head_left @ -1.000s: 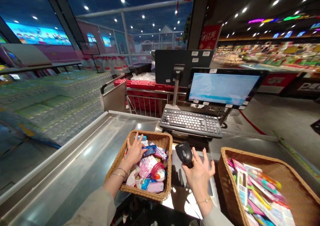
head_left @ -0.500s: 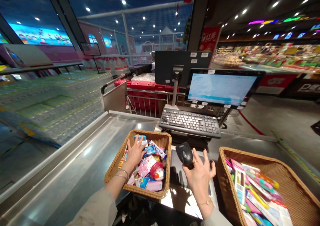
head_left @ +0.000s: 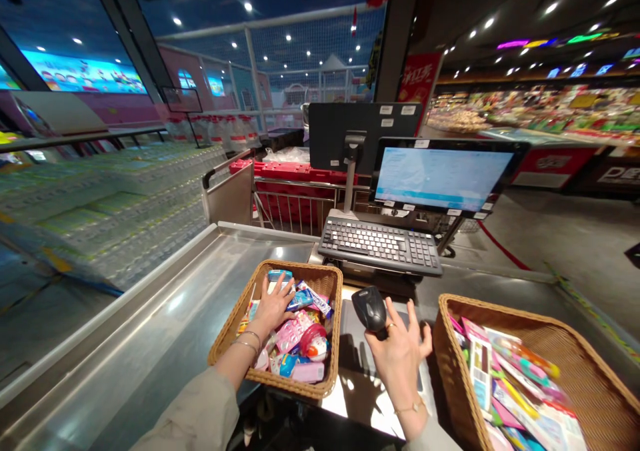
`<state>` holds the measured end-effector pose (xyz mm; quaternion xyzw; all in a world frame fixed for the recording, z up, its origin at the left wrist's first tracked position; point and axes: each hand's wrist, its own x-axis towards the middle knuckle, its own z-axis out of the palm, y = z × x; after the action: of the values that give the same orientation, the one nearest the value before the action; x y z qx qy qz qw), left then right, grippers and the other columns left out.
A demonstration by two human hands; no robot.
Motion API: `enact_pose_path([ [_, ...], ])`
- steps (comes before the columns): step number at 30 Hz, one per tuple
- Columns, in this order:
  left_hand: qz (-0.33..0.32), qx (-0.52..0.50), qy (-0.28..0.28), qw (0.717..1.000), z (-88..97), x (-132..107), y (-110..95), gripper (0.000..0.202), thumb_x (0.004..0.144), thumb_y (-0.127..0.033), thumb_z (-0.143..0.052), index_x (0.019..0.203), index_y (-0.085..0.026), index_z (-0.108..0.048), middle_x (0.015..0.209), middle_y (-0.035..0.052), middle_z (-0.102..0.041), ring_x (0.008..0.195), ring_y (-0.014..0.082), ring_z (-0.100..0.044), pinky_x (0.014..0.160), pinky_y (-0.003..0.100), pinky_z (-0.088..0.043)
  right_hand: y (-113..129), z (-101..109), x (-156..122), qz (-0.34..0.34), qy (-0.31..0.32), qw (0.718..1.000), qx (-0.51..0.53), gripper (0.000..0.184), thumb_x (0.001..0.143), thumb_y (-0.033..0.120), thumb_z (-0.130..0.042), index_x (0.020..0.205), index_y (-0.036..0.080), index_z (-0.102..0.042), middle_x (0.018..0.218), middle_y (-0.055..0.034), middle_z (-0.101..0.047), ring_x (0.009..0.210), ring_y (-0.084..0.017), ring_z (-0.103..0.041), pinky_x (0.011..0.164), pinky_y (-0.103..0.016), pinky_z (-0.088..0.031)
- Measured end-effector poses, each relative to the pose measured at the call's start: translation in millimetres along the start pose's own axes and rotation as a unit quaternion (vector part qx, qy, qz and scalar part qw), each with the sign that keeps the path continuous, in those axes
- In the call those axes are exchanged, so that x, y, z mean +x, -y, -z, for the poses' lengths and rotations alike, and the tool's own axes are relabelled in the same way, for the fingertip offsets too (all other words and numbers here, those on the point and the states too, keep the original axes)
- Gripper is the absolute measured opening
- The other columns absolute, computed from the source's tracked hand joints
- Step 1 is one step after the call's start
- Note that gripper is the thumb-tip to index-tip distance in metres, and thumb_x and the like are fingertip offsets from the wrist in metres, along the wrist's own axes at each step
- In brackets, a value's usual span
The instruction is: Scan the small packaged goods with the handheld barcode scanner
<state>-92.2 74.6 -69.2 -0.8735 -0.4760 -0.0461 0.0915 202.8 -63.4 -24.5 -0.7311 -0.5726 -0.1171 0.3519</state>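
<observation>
I am at a steel checkout counter. My left hand (head_left: 274, 308) reaches into a wicker basket (head_left: 235, 331) full of small colourful packets and lies among them with fingers spread, touching a blue packet (head_left: 301, 299). A pink packet (head_left: 291, 331) and a red-and-white egg-shaped toy (head_left: 316, 343) sit just right of the wrist. My right hand (head_left: 399, 351) holds up a black handheld barcode scanner (head_left: 370, 309) between thumb and index finger, with the other fingers fanned out, above a dark pad between the two baskets.
A second wicker basket (head_left: 590, 364) at the right holds flat packaged items. Behind the scanner stand a black keyboard (head_left: 380, 244), a lit monitor (head_left: 443, 176) and the back of another screen (head_left: 360, 131). Red carts (head_left: 295, 171) and a rail lie beyond.
My left hand has let go of the blue packet it lifted a second ago and has sunk flat onto the packets. The right hand with the scanner has barely shifted.
</observation>
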Motion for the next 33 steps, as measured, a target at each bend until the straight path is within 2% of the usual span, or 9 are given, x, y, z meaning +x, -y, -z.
enact_pose_path([
  [5, -0.019, -0.013, -0.013, 1.0, -0.8, 4.6, 6.2, 0.044, 0.075, -0.055, -0.069, 0.112, -0.032, -0.067, 0.145, 0.0059, -0.051, 0.145, 0.0366, -0.022, 0.111, 0.073, 0.004, -2.3, 2.2, -0.3, -0.004, -0.007, 1.0, -0.006, 0.014, 0.073, 0.031, -0.057, 0.078, 0.024, -0.067, 0.125, -0.0026, -0.065, 0.136, -0.034, -0.032, 0.106, -0.059, -0.013],
  [8, -0.039, -0.009, -0.019, 0.999, 4.2, 7.2, 4.5, 0.031, 0.08, -0.045, -0.068, 0.106, -0.028, -0.069, 0.143, 0.0059, -0.053, 0.145, 0.0344, -0.025, 0.112, 0.071, 0.005, -3.8, 3.5, -0.5, 0.002, -0.015, 1.0, -0.009, 0.017, 0.073, 0.031, -0.055, 0.082, 0.024, -0.068, 0.123, -0.0038, -0.066, 0.136, -0.035, -0.033, 0.106, -0.059, -0.013],
  [11, -0.042, 0.006, -0.049, 0.998, 8.2, 8.5, 1.3, 0.019, 0.083, -0.036, -0.065, 0.097, -0.025, -0.072, 0.139, 0.0068, -0.057, 0.144, 0.0332, -0.026, 0.114, 0.068, 0.006, -4.7, 5.2, -0.9, 0.005, -0.021, 1.0, -0.013, 0.02, 0.074, 0.032, -0.054, 0.087, 0.024, -0.068, 0.123, -0.0041, -0.066, 0.136, -0.035, -0.033, 0.106, -0.06, -0.014],
  [16, -0.018, 0.009, -0.095, 0.995, 8.0, 6.0, -1.6, 0.015, 0.084, -0.032, -0.061, 0.088, -0.024, -0.073, 0.136, 0.0072, -0.059, 0.14, 0.0323, -0.036, 0.114, 0.067, 0.009, -4.9, 8.2, -2.2, 0.013, -0.023, 0.999, -0.017, 0.022, 0.074, 0.032, -0.055, 0.089, 0.024, -0.069, 0.124, -0.0038, -0.065, 0.136, -0.035, -0.033, 0.107, -0.06, -0.013],
  [19, -0.011, 0.001, -0.123, 0.992, 10.9, 3.8, -3.6, 0.015, 0.085, -0.03, -0.059, 0.088, -0.025, -0.073, 0.137, 0.0065, -0.058, 0.139, 0.0316, -0.037, 0.113, 0.068, 0.009, -3.4, 9.9, -2.9, 0.017, -0.023, 0.999, -0.016, 0.021, 0.074, 0.031, -0.054, 0.087, 0.024, -0.069, 0.125, -0.0039, -0.065, 0.136, -0.035, -0.033, 0.107, -0.061, -0.012],
  [27, 0.005, -0.019, -0.181, 0.983, 42.1, 8.1, -22.5, 0.016, 0.086, -0.029, -0.06, 0.096, -0.026, -0.071, 0.142, 0.0077, -0.053, 0.141, 0.0347, -0.034, 0.111, 0.074, 0.004, 0.4, 10.4, -5.0, 0.023, -0.013, 1.0, -0.015, 0.024, 0.075, 0.032, -0.054, 0.093, 0.026, -0.068, 0.127, -0.0019, -0.064, 0.138, -0.035, -0.03, 0.106, -0.061, -0.014],
  [33, -0.002, -0.033, -0.218, 0.975, 61.9, 15.6, -42.1, 0.017, 0.086, -0.031, -0.06, 0.099, -0.026, -0.07, 0.143, 0.0066, -0.052, 0.141, 0.035, -0.033, 0.11, 0.074, 0.004, 2.1, 14.9, -5.2, 0.027, -0.012, 1.0, -0.008, 0.026, 0.075, 0.029, -0.054, 0.095, 0.026, -0.069, 0.128, -0.0024, -0.063, 0.138, -0.034, -0.03, 0.106, -0.061, -0.014],
])
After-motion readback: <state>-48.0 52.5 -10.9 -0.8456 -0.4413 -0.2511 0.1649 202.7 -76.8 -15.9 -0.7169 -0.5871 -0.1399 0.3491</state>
